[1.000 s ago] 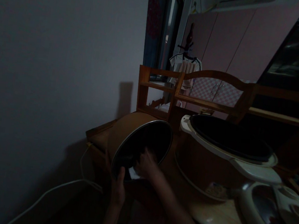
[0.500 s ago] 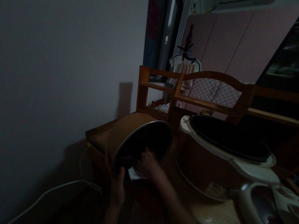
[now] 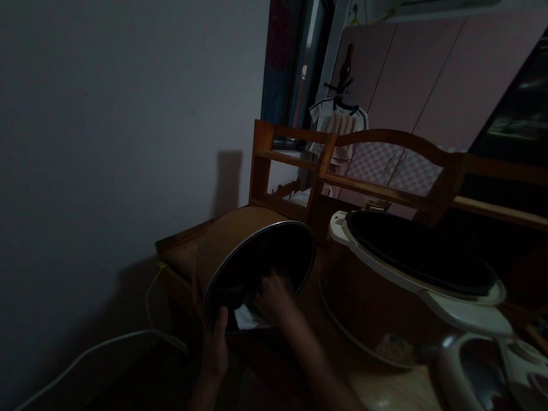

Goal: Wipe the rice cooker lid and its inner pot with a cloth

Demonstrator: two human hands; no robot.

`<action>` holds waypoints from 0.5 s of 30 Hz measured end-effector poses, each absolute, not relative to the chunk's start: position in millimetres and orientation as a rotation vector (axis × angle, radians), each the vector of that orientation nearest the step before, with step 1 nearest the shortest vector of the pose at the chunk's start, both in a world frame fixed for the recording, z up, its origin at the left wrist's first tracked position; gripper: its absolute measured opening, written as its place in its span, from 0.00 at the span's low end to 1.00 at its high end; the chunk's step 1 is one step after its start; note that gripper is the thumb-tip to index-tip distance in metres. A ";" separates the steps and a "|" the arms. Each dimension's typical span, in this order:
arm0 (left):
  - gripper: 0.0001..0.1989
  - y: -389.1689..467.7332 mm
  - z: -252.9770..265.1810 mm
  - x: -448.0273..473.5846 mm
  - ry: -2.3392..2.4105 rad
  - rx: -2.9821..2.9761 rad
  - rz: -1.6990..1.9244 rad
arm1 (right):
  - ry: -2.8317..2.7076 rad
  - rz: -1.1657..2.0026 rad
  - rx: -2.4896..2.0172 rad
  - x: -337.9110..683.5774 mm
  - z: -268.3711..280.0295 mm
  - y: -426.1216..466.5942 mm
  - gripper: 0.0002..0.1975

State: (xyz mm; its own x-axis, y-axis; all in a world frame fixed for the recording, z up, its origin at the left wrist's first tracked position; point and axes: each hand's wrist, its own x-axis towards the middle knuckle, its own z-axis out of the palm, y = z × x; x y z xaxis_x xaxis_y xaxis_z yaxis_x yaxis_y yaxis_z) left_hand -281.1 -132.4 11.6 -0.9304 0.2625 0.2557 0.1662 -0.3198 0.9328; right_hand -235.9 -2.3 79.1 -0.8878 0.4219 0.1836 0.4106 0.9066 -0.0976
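Observation:
A round inner pot, tan outside and dark inside with a shiny rim, is tilted on its side, its mouth towards me. My left hand grips the pot's lower left rim, thumb over the edge and fingers against the outer wall. Inside the mouth, my right hand is closed, slightly blurred, with a white cloth or tissue below and beside its fingers. How the fingers hold the white piece is hidden in the dark.
A large cooker body with a white rim and handles stands right of the pot. In front of it lies a cooker lid. Behind runs a wooden shelf rack. A white cord hangs at the left by the wall.
My right hand has shifted very slightly inside the pot, and a little more of the white piece shows. The pot and my left hand stay in place.

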 end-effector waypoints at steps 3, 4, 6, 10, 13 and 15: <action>0.32 -131.8 10.8 -281.7 1.796 0.556 2.437 | -2.889 0.083 -0.601 -235.3 79.0 -2.0 0.17; 0.32 -131.7 10.6 -281.9 1.796 0.553 2.437 | -2.892 0.084 -0.596 -234.6 79.1 -1.9 0.17; 0.32 -131.7 10.9 -281.7 1.797 0.553 2.433 | -2.886 0.085 -0.604 -233.4 79.5 -1.4 0.17; 0.33 -132.3 15.8 -280.1 1.794 0.561 2.435 | -2.888 0.111 -0.621 -233.1 81.9 -0.4 0.17; 0.32 -132.8 20.5 -278.9 1.789 0.565 2.443 | -2.884 0.125 -0.595 -231.3 87.5 -2.3 0.19; 0.31 -132.9 21.4 -279.0 1.783 0.565 2.445 | -2.871 0.126 -0.562 -224.8 92.2 -7.2 0.24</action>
State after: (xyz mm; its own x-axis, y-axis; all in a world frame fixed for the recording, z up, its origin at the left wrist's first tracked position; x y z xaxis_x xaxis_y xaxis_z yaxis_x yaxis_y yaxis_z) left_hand -279.0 -132.9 21.4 -0.9306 0.2624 0.2550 0.1626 -0.3277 0.9307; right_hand -224.8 -7.2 92.2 -0.9044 0.3815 0.1913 0.3633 0.9234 -0.1238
